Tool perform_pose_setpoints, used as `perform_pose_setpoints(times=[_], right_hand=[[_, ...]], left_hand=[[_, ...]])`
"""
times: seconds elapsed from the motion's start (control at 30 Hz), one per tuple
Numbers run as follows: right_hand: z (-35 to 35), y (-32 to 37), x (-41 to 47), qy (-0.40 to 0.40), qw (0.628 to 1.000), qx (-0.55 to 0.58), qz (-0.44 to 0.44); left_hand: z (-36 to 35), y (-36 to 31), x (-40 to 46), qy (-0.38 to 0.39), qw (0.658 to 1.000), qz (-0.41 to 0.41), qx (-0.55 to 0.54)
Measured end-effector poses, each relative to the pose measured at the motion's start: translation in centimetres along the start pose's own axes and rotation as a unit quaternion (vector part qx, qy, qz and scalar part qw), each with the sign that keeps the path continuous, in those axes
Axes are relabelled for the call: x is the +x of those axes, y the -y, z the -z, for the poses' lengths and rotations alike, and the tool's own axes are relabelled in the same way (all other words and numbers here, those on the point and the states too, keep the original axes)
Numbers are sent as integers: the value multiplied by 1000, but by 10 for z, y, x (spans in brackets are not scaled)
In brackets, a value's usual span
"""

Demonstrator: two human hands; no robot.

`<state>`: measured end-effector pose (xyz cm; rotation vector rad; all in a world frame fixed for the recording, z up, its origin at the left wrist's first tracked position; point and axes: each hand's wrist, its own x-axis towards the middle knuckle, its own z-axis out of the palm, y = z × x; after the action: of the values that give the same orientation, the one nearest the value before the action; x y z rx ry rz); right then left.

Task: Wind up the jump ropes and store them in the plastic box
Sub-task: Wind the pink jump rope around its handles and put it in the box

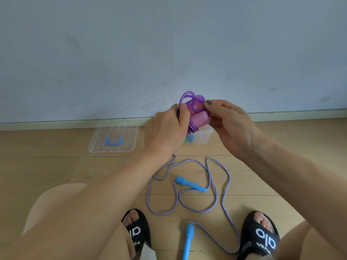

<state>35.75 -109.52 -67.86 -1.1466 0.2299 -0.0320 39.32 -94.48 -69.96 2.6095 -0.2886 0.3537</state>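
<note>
Item 1. Left hand (166, 128): raised in front of the body, fingers wrapped round the purple jump rope (191, 109), clamping the cord coils against the two pink handles (255, 120). The bundle's long axis runs roughly upright, loops sprouting from the top.

Item 2. Right hand (228, 122): directly beside the left, thumb and forefinger pinching a purple loop at the upper right of the bundle. Judged to be tucking or tightening the last turn; winding looks almost complete.

Item 3. Plastic box (201, 136): clear, open, on the floor immediately beyond and below both hands, largely hidden behind them. Something blue and green shows inside, not identifiable. The bundle hangs almost straight above its near rim, so storing it calls for a short drop forward and down. Both hands are about equally near; the left carries the load and would probably make the placement.

Item 4. Lid (112, 139): clear, blue handle, lying flat on the floor to the left of the left hand, apart from the box.

Item 5. Striped jump rope (212, 184): unwound, sprawled in loose curves on the floor below the hands, towards the person. One blue handle (190, 184) lies among the curves, the other (187, 241) between the feet. Not yet wound.

Item 6. Black sandals (262, 235): on both feet, nearest the person, flanking the lower blue handle.
</note>
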Motion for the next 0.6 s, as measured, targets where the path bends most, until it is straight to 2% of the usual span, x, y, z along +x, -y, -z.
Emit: perform_pose_setpoints(times=[0.23, 0.33, 0.37, 0.47, 0.6], right_hand=[[3, 4, 1, 62, 997, -48, -28], [3, 2, -2, 20, 993, -113, -24], [3, 1, -3, -5, 984, -180, -3], [5, -5, -7, -58, 915, -388, 96], [0, -12, -10, -91, 864, -465, 173]], left_hand=[[0, 0, -2, 1, 999, -11, 49], [1, 4, -1, 4, 997, -15, 73], [1, 6, 0, 8, 997, -7, 73], [1, 9, 6, 24, 998, 27, 54], [-3, 8, 4, 48, 998, 24, 23]])
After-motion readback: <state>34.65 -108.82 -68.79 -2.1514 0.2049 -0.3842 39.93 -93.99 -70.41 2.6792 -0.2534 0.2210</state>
